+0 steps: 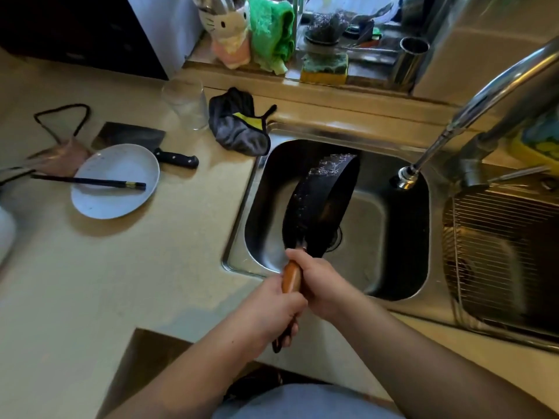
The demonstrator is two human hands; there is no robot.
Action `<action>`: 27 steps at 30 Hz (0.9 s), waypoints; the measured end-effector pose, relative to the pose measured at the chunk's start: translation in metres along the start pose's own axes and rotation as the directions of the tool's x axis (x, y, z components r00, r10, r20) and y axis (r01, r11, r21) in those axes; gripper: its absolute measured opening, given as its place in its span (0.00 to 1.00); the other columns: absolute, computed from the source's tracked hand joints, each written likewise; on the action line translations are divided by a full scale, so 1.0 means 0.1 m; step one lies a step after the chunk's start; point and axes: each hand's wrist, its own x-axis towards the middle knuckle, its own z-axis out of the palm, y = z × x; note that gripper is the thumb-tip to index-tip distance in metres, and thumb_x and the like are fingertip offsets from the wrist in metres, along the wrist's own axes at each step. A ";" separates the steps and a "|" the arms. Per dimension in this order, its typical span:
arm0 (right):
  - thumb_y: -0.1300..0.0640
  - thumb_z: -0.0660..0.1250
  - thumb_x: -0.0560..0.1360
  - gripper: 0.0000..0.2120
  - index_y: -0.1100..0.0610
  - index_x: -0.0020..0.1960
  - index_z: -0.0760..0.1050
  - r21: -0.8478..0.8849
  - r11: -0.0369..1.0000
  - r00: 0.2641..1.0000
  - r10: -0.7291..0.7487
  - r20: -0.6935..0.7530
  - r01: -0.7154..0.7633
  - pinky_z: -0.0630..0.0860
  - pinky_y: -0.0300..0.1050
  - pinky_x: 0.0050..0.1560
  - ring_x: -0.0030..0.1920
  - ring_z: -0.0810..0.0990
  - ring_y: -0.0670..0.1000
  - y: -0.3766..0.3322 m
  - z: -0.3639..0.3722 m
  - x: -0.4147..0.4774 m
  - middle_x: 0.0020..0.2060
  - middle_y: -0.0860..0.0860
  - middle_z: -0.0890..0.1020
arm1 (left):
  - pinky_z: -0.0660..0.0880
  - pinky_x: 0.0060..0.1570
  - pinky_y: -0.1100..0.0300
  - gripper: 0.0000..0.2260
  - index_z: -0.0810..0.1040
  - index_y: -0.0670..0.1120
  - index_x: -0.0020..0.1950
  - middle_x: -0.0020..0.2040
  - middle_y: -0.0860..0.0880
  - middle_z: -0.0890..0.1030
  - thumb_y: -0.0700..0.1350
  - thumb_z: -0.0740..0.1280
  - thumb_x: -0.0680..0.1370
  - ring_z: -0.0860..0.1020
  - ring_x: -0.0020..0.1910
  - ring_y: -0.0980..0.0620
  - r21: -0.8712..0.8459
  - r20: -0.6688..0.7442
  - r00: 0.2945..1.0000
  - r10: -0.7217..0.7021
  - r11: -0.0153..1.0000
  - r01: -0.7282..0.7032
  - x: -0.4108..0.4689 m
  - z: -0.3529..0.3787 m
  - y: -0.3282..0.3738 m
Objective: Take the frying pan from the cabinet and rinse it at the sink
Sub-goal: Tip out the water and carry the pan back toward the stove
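While both hands close around the wooden handle [292,278] low in the middle of the frame, the frying pan [322,204] hangs tilted on its edge over the sink [402,237], its dark inside facing right. The left hand [272,316] grips the lower end of the handle with fingers wrapped tight; the right hand [322,282] wraps the upper part, just below where the handle meets the pan. Water beads and foam show along the pan's far rim and left side. Behind the pan, the drain [337,237] is partly hidden.

To the right of the sink, a wire rack [499,237] sits in a second basin. The tap [472,113] arches in from the upper right, its spout [406,176] ending over the sink's far right corner — no stream of water is visible from it.

On the bench [90,282] at left lies a pale plate [116,182] with dark chopsticks [90,181] across it, and just beyond it a cleaver [145,143] with a black handle. Farther back stand a clear glass [184,102] and, beside the sink's far left corner, a crumpled grey cloth [239,125].

On the ledge at the top of the frame sit a cat-shaped holder [228,28], a green cloth [272,31] and a yellow-green sponge [325,68].
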 end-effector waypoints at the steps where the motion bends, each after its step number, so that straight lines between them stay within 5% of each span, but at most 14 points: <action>1: 0.49 0.67 0.75 0.13 0.55 0.35 0.73 0.020 1.000 1.000 -0.024 -0.005 0.024 0.65 0.46 0.33 0.30 0.70 0.51 0.01 0.02 -0.01 0.30 0.54 0.72 | 0.64 0.18 0.65 0.07 0.71 0.43 0.47 0.33 0.44 0.69 0.32 0.59 0.75 0.71 0.21 0.54 0.008 0.005 1.000 0.026 1.000 -0.026 -0.02 0.00 -0.01; 9: 0.48 0.69 0.76 0.15 0.55 0.36 0.70 0.036 0.979 0.974 -0.201 0.099 0.199 0.70 0.37 0.23 0.22 0.71 0.45 -0.11 0.04 -0.26 0.24 0.48 0.71 | 0.62 0.17 0.67 0.05 0.69 0.42 0.49 0.34 0.44 0.70 0.35 0.62 0.76 0.68 0.22 0.55 -0.173 0.100 0.989 0.113 0.980 -0.095 -0.31 -0.09 0.13; 16: 0.47 0.70 0.75 0.15 0.54 0.37 0.70 -0.056 0.962 0.927 -0.242 0.288 0.268 0.71 0.35 0.23 0.22 0.74 0.44 -0.10 -0.23 -0.61 0.22 0.46 0.73 | 0.60 0.16 0.68 0.05 0.70 0.43 0.48 0.31 0.49 0.72 0.33 0.59 0.79 0.68 0.20 0.57 -0.416 0.010 0.988 0.154 0.899 -0.136 -0.69 0.39 0.01; 20: 0.46 0.69 0.75 0.14 0.55 0.38 0.72 -0.084 0.962 0.867 -0.194 0.459 0.260 0.70 0.38 0.28 0.27 0.71 0.47 -0.03 -0.45 -0.83 0.27 0.50 0.73 | 0.61 0.14 0.70 0.06 0.68 0.42 0.52 0.30 0.49 0.70 0.34 0.58 0.78 0.67 0.19 0.59 -0.639 -0.052 0.977 0.208 0.745 -0.193 -0.92 0.80 -0.16; 23: 0.47 0.68 0.75 0.13 0.56 0.40 0.77 -0.033 0.992 0.819 -0.079 0.568 0.119 0.74 0.38 0.35 0.37 0.75 0.51 0.07 -0.58 -1.00 0.33 0.53 0.79 | 0.62 0.13 0.69 0.09 0.68 0.42 0.50 0.30 0.48 0.70 0.36 0.64 0.72 0.68 0.19 0.59 -0.813 -0.045 0.968 0.248 0.553 -0.180 -1.09 1.12 -0.31; 27: 0.51 0.67 0.74 0.09 0.57 0.41 0.74 0.103 0.988 0.710 0.012 0.705 -0.118 0.73 0.48 0.59 0.40 0.84 0.51 0.29 -0.63 -1.26 0.34 0.52 0.81 | 0.65 0.13 0.67 0.25 0.69 0.42 0.53 0.31 0.47 0.69 0.32 0.77 0.62 0.70 0.18 0.56 -0.957 -0.005 0.929 0.369 0.268 -0.112 -1.31 1.42 -0.60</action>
